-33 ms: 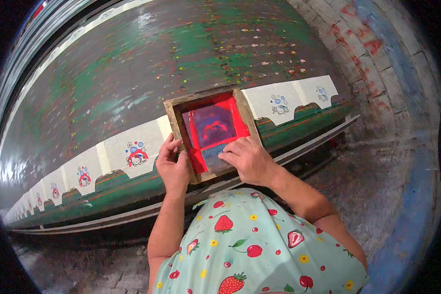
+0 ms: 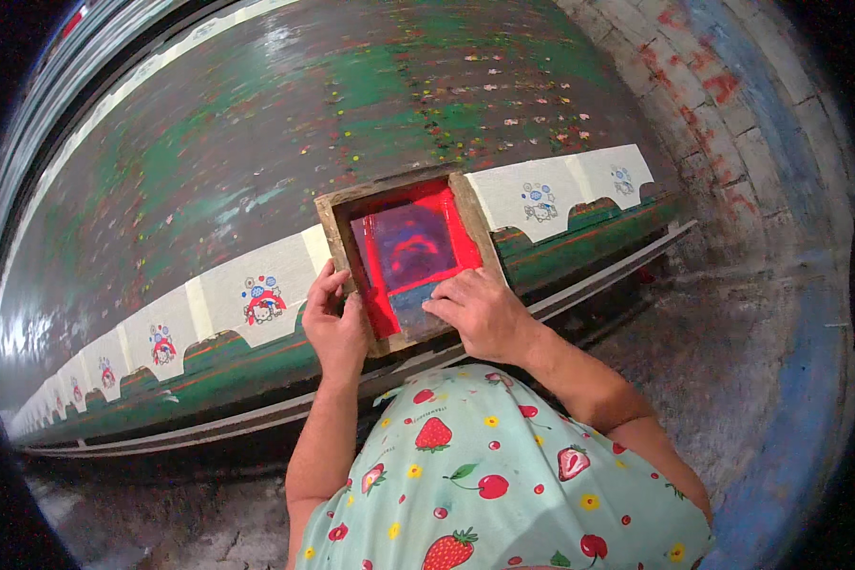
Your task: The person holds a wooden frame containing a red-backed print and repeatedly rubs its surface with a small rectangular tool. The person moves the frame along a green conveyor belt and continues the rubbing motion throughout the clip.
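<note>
A wooden-framed printing screen [image 2: 404,245] lies over the row of pale fabric pieces at the table's near edge. Red ink coats its inner borders, and a purplish mesh window shows in the middle. My left hand [image 2: 337,318] grips the frame's left side, fingers curled at the wood. Inside the near end of the frame, my right hand [image 2: 483,312] is closed on a blue-grey squeegee [image 2: 410,306]. The squeegee rests just below the mesh window, its right part hidden under my fingers.
Printed pale fabric pieces [image 2: 242,294] run along the edge to the left, with more [image 2: 560,190] to the right. The long table [image 2: 256,142] is dark green, spotted with paint. A metal rail [image 2: 617,273] follows its near side. A stained block wall or floor [image 2: 750,142] lies right.
</note>
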`<state>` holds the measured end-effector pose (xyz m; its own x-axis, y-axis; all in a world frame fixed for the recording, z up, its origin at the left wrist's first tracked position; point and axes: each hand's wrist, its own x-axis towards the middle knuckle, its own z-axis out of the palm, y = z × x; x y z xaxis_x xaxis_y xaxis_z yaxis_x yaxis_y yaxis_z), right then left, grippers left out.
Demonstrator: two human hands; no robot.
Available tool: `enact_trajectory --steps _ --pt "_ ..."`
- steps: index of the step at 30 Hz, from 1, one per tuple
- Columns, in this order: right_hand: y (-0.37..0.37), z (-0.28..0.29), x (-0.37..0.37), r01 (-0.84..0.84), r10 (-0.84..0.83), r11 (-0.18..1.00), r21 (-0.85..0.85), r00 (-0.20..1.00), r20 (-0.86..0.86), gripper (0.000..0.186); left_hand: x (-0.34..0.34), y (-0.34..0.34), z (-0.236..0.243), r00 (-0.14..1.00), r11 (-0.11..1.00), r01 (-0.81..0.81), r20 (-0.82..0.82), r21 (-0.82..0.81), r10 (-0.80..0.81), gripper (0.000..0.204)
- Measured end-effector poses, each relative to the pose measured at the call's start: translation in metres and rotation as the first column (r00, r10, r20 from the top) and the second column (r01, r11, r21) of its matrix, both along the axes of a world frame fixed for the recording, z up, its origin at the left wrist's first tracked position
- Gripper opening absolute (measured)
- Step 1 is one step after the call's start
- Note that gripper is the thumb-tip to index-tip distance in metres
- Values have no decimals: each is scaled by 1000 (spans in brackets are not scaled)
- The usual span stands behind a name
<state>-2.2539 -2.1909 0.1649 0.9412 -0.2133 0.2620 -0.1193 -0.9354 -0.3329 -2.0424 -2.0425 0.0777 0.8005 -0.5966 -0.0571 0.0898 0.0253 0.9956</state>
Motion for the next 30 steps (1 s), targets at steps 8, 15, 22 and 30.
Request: enact_trajectory --steps 8,15,22,30 --pt "-1 5 -24 -10 7 989 151 1000 19 39 -9 -4 2 901 984 -46 433 172 -33 40" --pt "-35 -21 -83 291 -412 860 420 881 233 39 -31 -24 15 953 999 -36 302 20 28 26" --pt "-101 -36 -166 278 -489 806 523 811 322 36 -113 -103 10 917 999 -21 397 -43 37 24" --pt "-174 -31 -252 238 -451 813 532 835 315 35 -196 -178 14 901 998 -18 433 -53 39 24"
